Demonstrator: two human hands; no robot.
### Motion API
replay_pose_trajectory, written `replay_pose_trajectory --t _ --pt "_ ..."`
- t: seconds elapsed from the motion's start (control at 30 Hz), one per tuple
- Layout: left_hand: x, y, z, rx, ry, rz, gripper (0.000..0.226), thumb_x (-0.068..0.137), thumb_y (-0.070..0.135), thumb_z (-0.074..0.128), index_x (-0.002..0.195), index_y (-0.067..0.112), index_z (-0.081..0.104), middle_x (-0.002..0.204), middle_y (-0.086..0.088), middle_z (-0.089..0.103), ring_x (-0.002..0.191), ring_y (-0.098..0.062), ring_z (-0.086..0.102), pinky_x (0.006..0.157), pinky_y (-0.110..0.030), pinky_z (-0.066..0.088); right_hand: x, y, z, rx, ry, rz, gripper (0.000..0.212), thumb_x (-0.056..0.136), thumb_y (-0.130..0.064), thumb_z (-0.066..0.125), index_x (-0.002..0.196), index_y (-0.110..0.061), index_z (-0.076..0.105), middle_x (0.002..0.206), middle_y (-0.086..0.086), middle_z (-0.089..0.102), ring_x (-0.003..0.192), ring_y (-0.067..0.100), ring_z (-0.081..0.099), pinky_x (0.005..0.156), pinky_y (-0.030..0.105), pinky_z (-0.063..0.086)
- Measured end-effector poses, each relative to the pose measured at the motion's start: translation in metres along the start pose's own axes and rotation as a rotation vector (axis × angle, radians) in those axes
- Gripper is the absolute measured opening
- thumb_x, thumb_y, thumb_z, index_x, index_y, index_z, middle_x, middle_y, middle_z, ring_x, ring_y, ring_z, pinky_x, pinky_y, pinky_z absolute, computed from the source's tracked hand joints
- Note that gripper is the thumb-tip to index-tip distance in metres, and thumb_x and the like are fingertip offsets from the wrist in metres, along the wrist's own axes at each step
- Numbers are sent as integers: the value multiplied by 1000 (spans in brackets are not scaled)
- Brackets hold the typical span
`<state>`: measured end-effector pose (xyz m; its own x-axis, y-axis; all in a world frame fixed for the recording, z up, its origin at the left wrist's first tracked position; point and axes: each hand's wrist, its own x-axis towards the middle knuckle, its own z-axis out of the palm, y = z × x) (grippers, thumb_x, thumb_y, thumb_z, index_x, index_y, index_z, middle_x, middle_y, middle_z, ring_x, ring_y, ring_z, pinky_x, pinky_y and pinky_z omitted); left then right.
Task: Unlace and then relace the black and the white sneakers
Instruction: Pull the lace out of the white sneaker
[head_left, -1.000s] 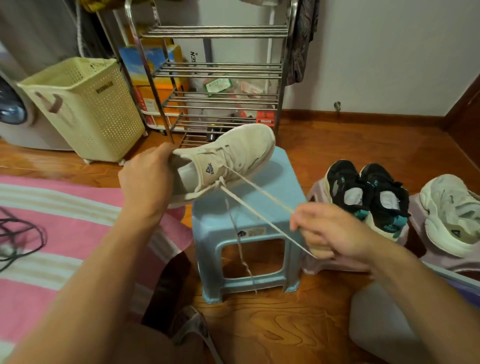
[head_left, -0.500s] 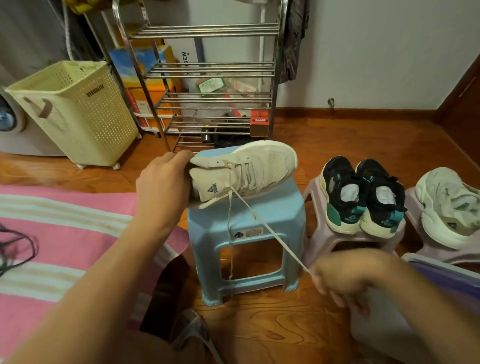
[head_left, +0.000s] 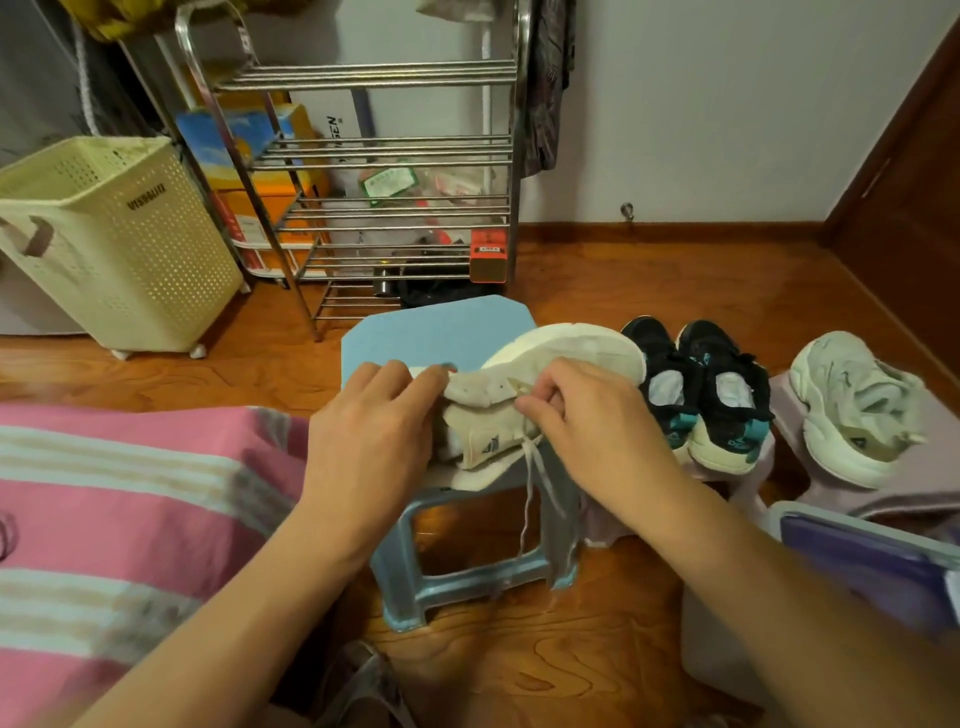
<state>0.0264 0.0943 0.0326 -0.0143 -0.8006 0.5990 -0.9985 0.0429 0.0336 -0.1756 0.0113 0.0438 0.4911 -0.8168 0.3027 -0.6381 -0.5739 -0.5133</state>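
Now the left hand (head_left: 376, 415) grips the white sneaker's (head_left: 545, 364) heel on the blue stool (head_left: 441, 327), while right hand (head_left: 587, 421) fingers pinch near its eyelets; black sneakers (head_left: 696, 384) sit right.

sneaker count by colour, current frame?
White mesh sneakers: 2, one gripped on the blue plastic stool, one on the lilac stool
Black-and-teal sneakers: 2, left and right
Total: 4
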Motion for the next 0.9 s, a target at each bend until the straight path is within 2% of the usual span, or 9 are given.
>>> replay_pose_trajectory --t 0.17,0.33,0.4,0.5,0.57,0.63,0.73,0.8,0.9 --pt "1 -5 -5 52 -48 24 32 92 15 41 112 16 67 81 -4 56 72 -23 48 47 -35 39 4 7 -15 -34 -29 -199 22 97 -26 55 76 -20 54 72 -10 50 67 14 51 61 36 46" --pt "11 -22 -11 113 -39 -150 32 79 11 43 101 12 67 71 -7 53 62 -33 52 43 -34 34 12 42 -56 24 278 248 15 90 -18 57 76 -14 60 72 0 58 69 19 56 56 28 40" --pt "11 -22 -10 74 -39 -145 30 81 13 44 101 12 67 72 -7 54 64 -32 53 44 -39 41 12 34 -57 13 256 150 10 95 -21 56 97 -20 65 92 -7 59 84 13 56 68 19 42" --pt "9 -5 -5 51 -55 -39 30 85 15 44 105 15 66 75 -4 53 68 -25 48 44 -37 40 12 12 -28 -15 68 -106 39 100 -29 54 139 -30 54 120 -14 52 115 4 44 90 19 37" --pt "5 4 -3 73 -72 12 31 88 13 44 111 16 66 79 -4 55 71 -23 46 45 -34 39 15 12 -10 -74 22 -281 36 98 -20 62 134 -22 63 113 -5 59 108 15 48 86 30 45" --pt "2 6 -3 81 -66 22 32 90 12 45 114 16 66 82 -4 55 74 -22 45 47 -34 38 17 19 -6 -89 38 -365 20 92 -10 70 111 -11 76 94 2 64 91 21 54 73 41 51" --pt "-1 6 -3 73 -76 40 31 94 13 43 115 15 65 83 -4 55 76 -22 45 48 -36 41 16 18 -15 -113 37 -405 9 92 -6 68 98 -8 75 88 3 61 86 22 56 71 43 52" --pt "1 5 -2 66 -84 25 29 92 11 45 114 16 65 83 -4 55 75 -22 45 48 -37 42 16 21 -21 -83 171 -211 11 96 -6 61 102 -13 69 96 -1 59 91 17 57 76 34 51" --pt "5 2 -1 53 -87 -57 26 88 8 54 110 17 64 81 -3 53 73 -22 45 45 -37 42 29 37 -35 41 403 356 21 101 -14 52 120 -22 58 112 -3 58 108 18 56 84 29 48"
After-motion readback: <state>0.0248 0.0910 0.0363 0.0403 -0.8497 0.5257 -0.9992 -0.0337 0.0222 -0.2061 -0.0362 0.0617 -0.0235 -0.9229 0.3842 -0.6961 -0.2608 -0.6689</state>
